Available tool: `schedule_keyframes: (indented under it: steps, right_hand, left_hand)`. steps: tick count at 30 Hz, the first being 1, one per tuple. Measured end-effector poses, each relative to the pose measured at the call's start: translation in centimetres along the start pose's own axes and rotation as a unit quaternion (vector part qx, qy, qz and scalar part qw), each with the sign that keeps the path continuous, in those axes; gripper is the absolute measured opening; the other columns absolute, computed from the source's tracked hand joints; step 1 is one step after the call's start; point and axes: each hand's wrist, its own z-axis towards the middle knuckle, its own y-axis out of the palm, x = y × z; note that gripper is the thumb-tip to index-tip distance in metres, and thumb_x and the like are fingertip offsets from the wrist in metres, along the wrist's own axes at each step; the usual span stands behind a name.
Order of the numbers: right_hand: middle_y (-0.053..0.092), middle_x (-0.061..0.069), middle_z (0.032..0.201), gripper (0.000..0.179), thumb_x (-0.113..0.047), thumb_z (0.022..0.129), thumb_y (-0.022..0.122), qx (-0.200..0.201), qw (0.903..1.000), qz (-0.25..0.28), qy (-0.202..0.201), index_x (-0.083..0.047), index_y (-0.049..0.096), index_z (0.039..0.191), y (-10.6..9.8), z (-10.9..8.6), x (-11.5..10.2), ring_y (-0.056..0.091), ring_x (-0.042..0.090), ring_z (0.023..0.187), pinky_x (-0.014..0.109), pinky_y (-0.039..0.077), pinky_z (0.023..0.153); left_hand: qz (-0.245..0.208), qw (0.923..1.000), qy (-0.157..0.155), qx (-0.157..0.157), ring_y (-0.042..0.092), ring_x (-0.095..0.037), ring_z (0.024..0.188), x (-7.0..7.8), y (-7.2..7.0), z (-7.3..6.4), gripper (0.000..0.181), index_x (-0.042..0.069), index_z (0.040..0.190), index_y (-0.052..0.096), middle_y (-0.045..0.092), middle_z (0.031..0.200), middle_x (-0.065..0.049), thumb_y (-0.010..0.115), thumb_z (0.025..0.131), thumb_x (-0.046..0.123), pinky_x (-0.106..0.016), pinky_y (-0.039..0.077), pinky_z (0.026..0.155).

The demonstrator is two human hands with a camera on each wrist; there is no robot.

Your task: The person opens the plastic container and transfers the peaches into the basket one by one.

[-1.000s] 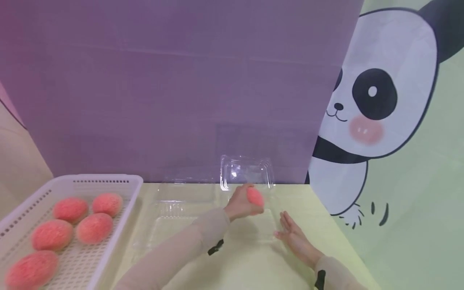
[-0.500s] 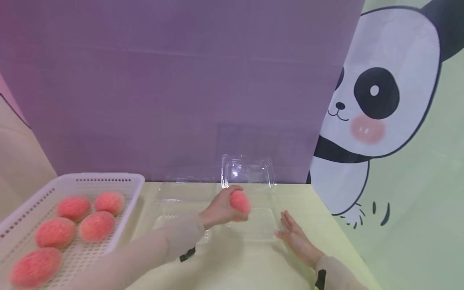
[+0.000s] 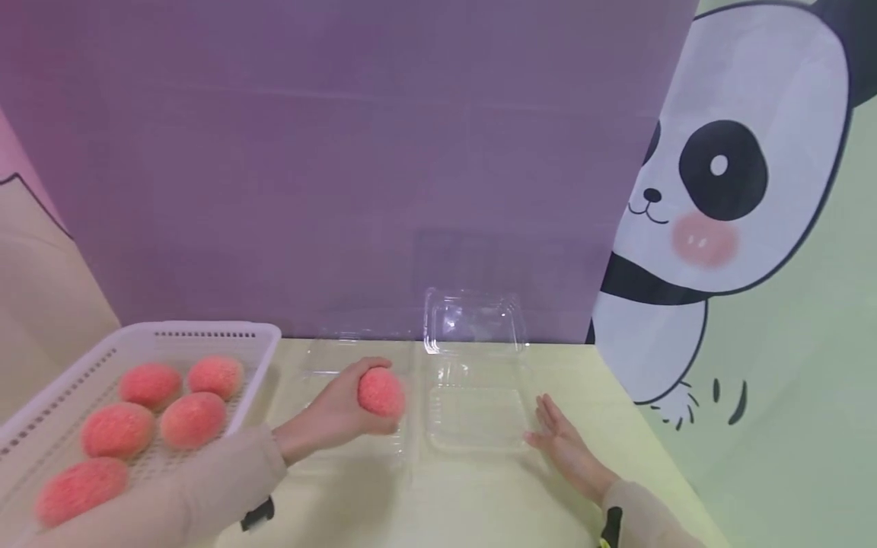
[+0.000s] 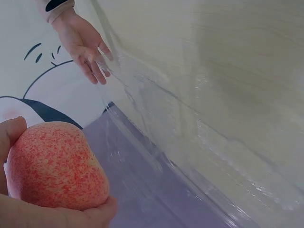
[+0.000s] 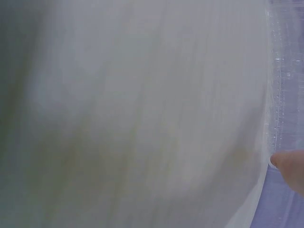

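My left hand (image 3: 336,411) grips a pink-red speckled peach (image 3: 381,393), thumb on one side and fingers on the other. It is held above the left clear plastic container (image 3: 301,441), which the hand partly covers. In the left wrist view the peach (image 4: 59,166) is large and close. My right hand (image 3: 567,450) has its fingers extended and holds nothing. Its thumb is at the right edge of the second clear container (image 3: 476,445), whose raised lid (image 3: 473,323) leans back; I cannot tell whether they touch. In the right wrist view, only a thumb (image 5: 292,168) shows clearly.
A white perforated basket (image 3: 263,358) at the left holds several more peaches (image 3: 118,430). Behind the pale table (image 3: 438,502) stands a purple panel (image 3: 342,190). A panda picture (image 3: 726,221) covers the wall at the right.
My left hand has carried the peach leftward, from over the right container to over the left one. The right hand has stayed nearly still beside the right container. The view has shifted slightly.
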Motion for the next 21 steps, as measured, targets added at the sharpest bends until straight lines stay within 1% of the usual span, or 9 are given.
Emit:
schedule_keyframes:
  steps: [6,11,13,15,19,21]
  right_hand:
    - [-0.005,0.013,0.153,0.086,-0.005,0.087,0.054,-0.012,0.9999,0.009,-0.008,-0.007,-0.009,0.146,0.3,0.0,-0.4,-0.002,0.035,0.140,0.049,0.006,0.112]
    - [-0.006,0.013,0.153,0.087,-0.006,0.087,0.055,-0.017,0.9998,0.005,-0.006,-0.007,-0.010,0.146,0.3,0.2,-0.5,-0.002,0.035,0.140,0.050,0.006,0.112]
    - [-0.006,0.013,0.153,0.087,-0.006,0.087,0.054,-0.018,0.9998,0.004,-0.005,-0.007,-0.010,0.146,0.2,0.2,-0.4,-0.002,0.035,0.140,0.051,0.006,0.112]
    - [-0.006,0.013,0.153,0.087,-0.006,0.088,0.054,-0.018,0.9998,0.003,-0.003,-0.007,-0.010,0.146,0.2,0.2,-0.3,-0.002,0.036,0.140,0.051,0.006,0.112]
    - [-0.004,0.013,0.153,0.087,-0.007,0.087,0.055,-0.015,0.9999,-0.001,0.001,-0.007,-0.009,0.146,0.0,0.2,0.0,-0.001,0.035,0.140,0.051,0.006,0.112]
    - [-0.004,0.013,0.153,0.087,-0.008,0.087,0.055,-0.013,0.9999,-0.003,0.001,-0.008,-0.008,0.146,0.0,0.1,0.1,0.000,0.035,0.140,0.051,0.006,0.112]
  left_hand:
    - [0.028,0.9995,0.002,0.016,0.058,-0.023,0.093,-1.8,-3.5,-2.1,0.079,0.008,0.130,0.042,0.055,0.117,-0.017,0.081,0.062,0.010,-0.038,0.053,0.076]
    - [0.063,0.9977,-0.012,0.020,0.059,-0.022,0.088,-2.7,-5.8,-3.4,0.082,0.009,0.133,0.038,0.054,0.118,-0.019,0.081,0.064,0.016,-0.035,0.053,0.072]
    - [0.082,0.9961,-0.018,0.024,0.059,-0.022,0.086,-3.0,-6.6,-4.0,0.082,0.011,0.134,0.038,0.054,0.117,-0.019,0.081,0.064,0.019,-0.035,0.053,0.070]
    - [0.097,0.9946,-0.022,0.027,0.058,-0.023,0.088,-3.3,-7.4,-4.5,0.084,0.011,0.134,0.038,0.053,0.119,-0.021,0.082,0.064,0.021,-0.036,0.053,0.071]
    - [0.129,0.9910,-0.026,0.023,0.057,-0.027,0.095,-4.0,-8.9,-5.8,0.088,0.010,0.137,0.034,0.047,0.127,-0.024,0.081,0.065,0.026,-0.043,0.053,0.075]
    - [0.163,0.9859,-0.024,0.028,0.057,-0.026,0.098,-4.4,-9.6,-6.4,0.089,0.013,0.138,0.034,0.046,0.131,-0.021,0.080,0.065,0.032,-0.041,0.052,0.075]
